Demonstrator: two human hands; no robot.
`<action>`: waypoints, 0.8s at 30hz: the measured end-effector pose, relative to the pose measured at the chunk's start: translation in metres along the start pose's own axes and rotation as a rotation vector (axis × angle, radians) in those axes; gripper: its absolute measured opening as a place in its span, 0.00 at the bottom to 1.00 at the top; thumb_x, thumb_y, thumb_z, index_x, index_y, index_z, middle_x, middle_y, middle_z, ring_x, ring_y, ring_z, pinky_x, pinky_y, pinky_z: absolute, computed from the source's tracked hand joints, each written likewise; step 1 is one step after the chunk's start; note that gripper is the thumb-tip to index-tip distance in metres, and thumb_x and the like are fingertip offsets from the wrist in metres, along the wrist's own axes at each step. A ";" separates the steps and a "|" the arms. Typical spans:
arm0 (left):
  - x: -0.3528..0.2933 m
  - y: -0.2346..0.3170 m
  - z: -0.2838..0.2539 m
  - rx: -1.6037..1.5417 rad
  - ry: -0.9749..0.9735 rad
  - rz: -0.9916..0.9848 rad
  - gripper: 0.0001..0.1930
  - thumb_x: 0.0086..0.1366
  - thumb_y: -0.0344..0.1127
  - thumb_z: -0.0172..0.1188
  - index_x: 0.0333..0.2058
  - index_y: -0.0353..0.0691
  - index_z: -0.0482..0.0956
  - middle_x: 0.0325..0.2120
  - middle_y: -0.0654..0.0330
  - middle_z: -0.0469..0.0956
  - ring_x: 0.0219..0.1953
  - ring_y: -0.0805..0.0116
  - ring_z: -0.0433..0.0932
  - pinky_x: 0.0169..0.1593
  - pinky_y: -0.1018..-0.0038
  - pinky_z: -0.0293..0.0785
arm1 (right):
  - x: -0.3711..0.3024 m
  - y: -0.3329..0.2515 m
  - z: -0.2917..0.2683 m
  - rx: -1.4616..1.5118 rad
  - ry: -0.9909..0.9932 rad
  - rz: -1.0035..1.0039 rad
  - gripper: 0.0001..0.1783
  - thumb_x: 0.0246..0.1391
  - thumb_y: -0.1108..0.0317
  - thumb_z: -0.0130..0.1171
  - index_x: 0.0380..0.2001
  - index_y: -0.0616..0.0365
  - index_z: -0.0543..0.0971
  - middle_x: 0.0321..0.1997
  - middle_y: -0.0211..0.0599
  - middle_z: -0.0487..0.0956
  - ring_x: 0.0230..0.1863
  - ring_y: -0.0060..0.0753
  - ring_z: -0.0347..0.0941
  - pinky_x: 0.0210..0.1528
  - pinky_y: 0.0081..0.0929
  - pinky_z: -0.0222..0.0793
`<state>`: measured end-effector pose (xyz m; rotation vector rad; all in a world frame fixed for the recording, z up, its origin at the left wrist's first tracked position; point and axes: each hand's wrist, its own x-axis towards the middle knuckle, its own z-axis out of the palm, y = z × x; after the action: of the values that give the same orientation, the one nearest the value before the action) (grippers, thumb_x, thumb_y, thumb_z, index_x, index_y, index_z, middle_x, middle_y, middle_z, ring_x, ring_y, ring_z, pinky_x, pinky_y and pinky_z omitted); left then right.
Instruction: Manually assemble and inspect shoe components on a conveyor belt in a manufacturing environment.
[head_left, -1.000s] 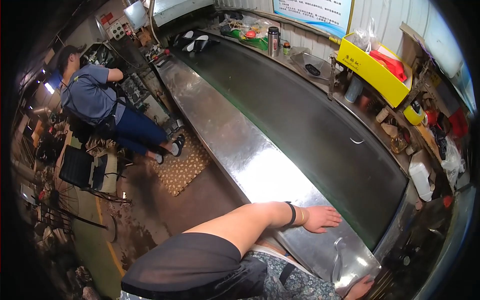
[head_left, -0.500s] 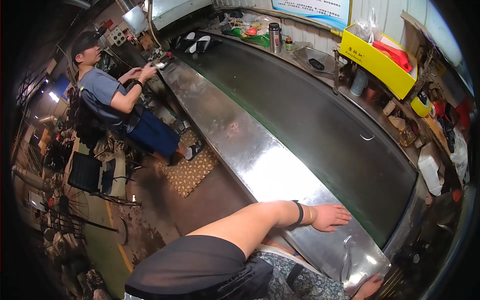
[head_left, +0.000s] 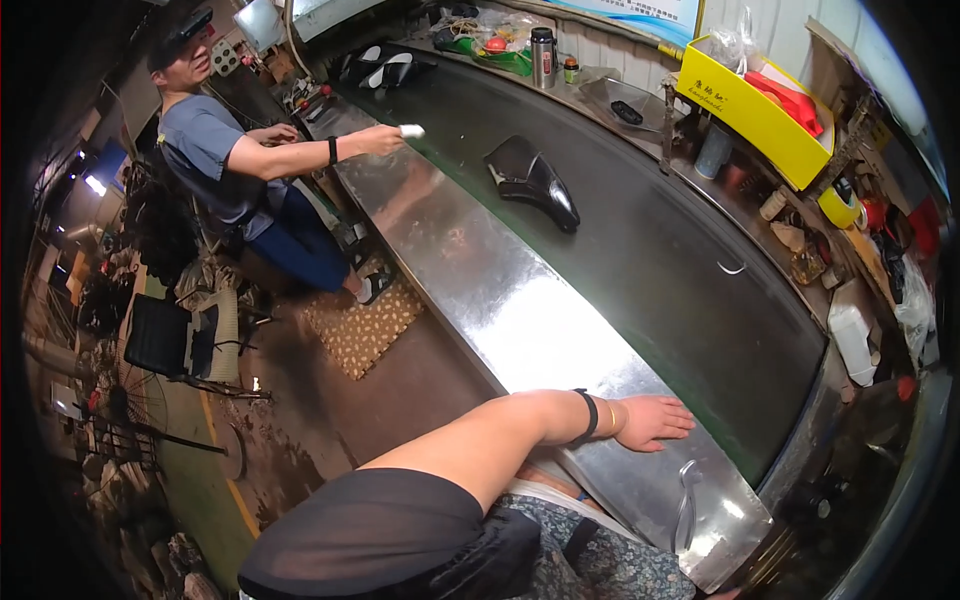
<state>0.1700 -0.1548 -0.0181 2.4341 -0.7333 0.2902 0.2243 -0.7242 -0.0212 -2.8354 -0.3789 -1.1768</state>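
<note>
My left hand (head_left: 655,422) lies flat, palm down, on the shiny metal ledge (head_left: 480,262), fingers stretched out and holding nothing. Near it on the same ledge is a slender metal hand tool (head_left: 685,508) with a rounded head, its exact kind unclear. Only a sliver of my right hand (head_left: 724,596) shows at the lower edge, by the ledge's near end; its fingers are hidden. Beyond the ledge runs a dark conveyor belt (head_left: 640,260). A glossy black piece like a shoe upper (head_left: 535,182) rests on it, apart from my hands.
Across the ledge, a co-worker (head_left: 210,150) reaches over the belt with a small white object (head_left: 412,131). More black-and-white shoe pieces (head_left: 388,70) lie at the far end. Along the back stand a flask (head_left: 543,58), a yellow box (head_left: 750,115) and a white jug (head_left: 853,335).
The black shoe piece has appeared on the belt. The co-worker has stretched an arm out over the ledge. My right hand has slipped almost out of view; my left stays flat.
</note>
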 end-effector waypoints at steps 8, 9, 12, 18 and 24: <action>-0.005 -0.002 0.002 0.028 -0.011 0.000 0.29 0.63 0.43 0.56 0.60 0.36 0.69 0.65 0.51 0.63 0.69 0.56 0.57 0.71 0.58 0.49 | -0.119 0.077 -0.047 0.012 -0.177 0.271 0.30 0.61 0.52 0.57 0.53 0.70 0.72 0.52 0.62 0.76 0.52 0.61 0.73 0.56 0.46 0.68; -0.002 -0.001 0.003 0.005 -0.015 -0.011 0.29 0.62 0.43 0.56 0.60 0.36 0.69 0.65 0.51 0.63 0.69 0.55 0.57 0.71 0.57 0.49 | -0.134 0.071 -0.055 0.018 -0.197 0.319 0.30 0.61 0.52 0.57 0.54 0.70 0.71 0.52 0.63 0.76 0.52 0.61 0.73 0.56 0.46 0.68; 0.003 -0.004 0.009 -0.039 -0.013 -0.012 0.29 0.61 0.43 0.56 0.59 0.36 0.69 0.65 0.51 0.63 0.69 0.55 0.57 0.71 0.56 0.49 | -0.185 0.065 -0.110 0.006 -0.278 0.461 0.32 0.60 0.51 0.58 0.56 0.70 0.69 0.53 0.64 0.75 0.53 0.62 0.73 0.56 0.47 0.68; 0.004 -0.010 -0.002 0.048 0.034 0.009 0.29 0.60 0.42 0.57 0.59 0.34 0.70 0.64 0.49 0.64 0.68 0.53 0.59 0.70 0.54 0.51 | -0.214 0.054 -0.178 0.028 -0.331 0.695 0.37 0.59 0.50 0.59 0.60 0.70 0.65 0.55 0.67 0.73 0.53 0.64 0.72 0.56 0.49 0.68; -0.013 0.001 0.007 0.060 -0.017 -0.017 0.30 0.61 0.41 0.56 0.60 0.34 0.68 0.65 0.50 0.63 0.68 0.53 0.58 0.71 0.54 0.51 | -0.132 0.044 -0.059 0.274 -0.197 0.826 0.41 0.58 0.49 0.60 0.63 0.70 0.61 0.57 0.69 0.71 0.53 0.66 0.72 0.56 0.51 0.67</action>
<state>0.1585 -0.1541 -0.0282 2.5008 -0.7202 0.2886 0.1039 -0.8022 -0.0698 -2.4317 0.5435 -0.6156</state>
